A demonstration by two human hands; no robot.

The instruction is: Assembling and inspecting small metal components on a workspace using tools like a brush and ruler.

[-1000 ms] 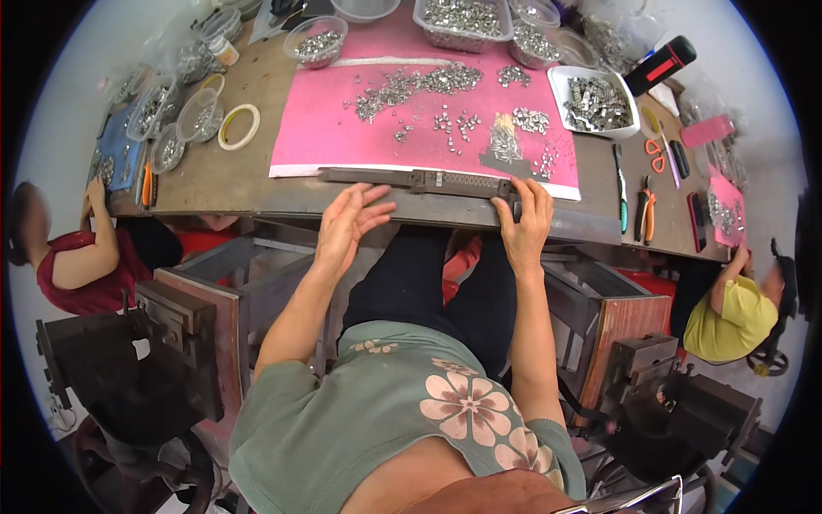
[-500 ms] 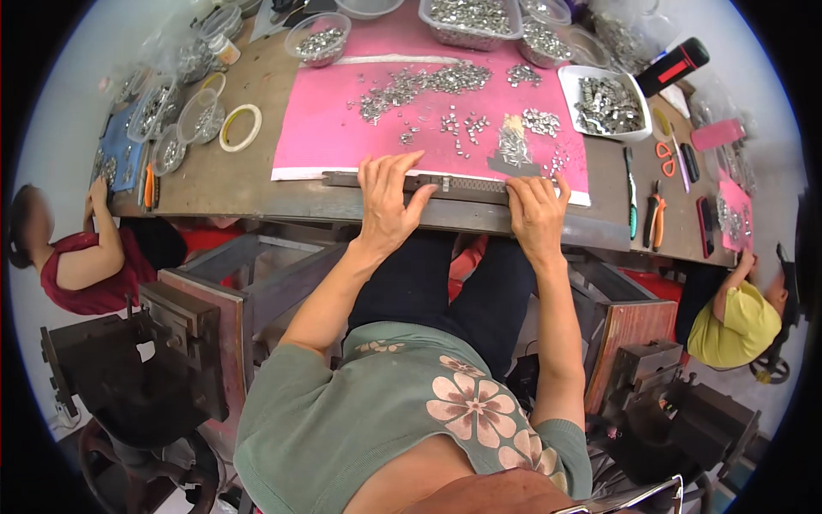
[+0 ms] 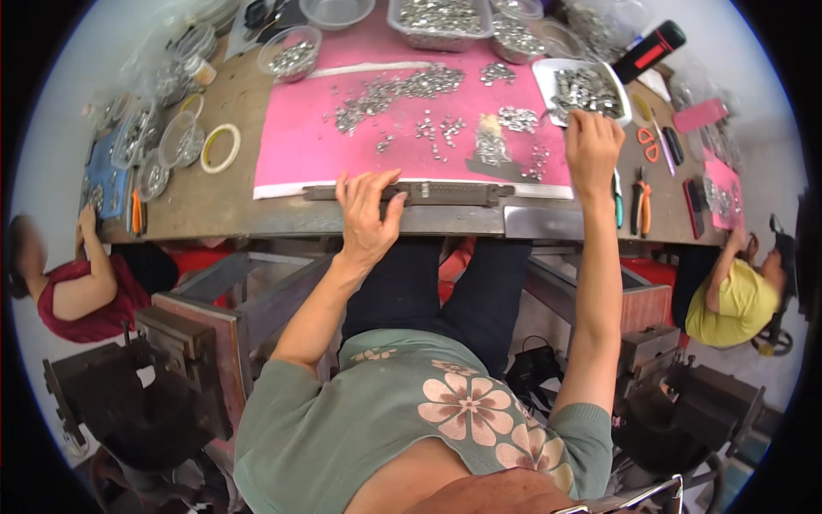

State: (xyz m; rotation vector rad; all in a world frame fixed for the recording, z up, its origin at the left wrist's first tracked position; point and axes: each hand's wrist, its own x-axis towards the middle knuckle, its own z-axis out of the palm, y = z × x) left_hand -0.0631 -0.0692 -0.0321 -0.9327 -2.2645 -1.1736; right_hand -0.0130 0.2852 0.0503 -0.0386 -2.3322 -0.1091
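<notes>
A long dark metal bar (image 3: 458, 195) with a row of small notches lies along the near edge of the pink mat (image 3: 295, 128). My left hand (image 3: 370, 214) holds it near its left end, fingers over the far side and thumb toward me. At the near edge of a white tray (image 3: 541, 79), my right hand (image 3: 594, 154) has its fingertips drawn together. Whatever they may hold is too small to make out. Loose silvery metal pieces (image 3: 586, 90) fill the tray. More small pieces (image 3: 398, 90) lie scattered over the mat.
Plastic tubs (image 3: 291, 53) of metal parts line the back. Tape rolls (image 3: 220, 148) lie at left; orange-handled pliers (image 3: 640, 206), a green-handled brush (image 3: 617, 201) and orange scissors (image 3: 648, 144) at right. Co-workers sit at both sides, one in maroon (image 3: 94, 295), one in yellow (image 3: 732, 304).
My right hand has left the bar's right end and moved up and right to the white tray. My left hand stays at the bar. The whole view has shifted slightly.
</notes>
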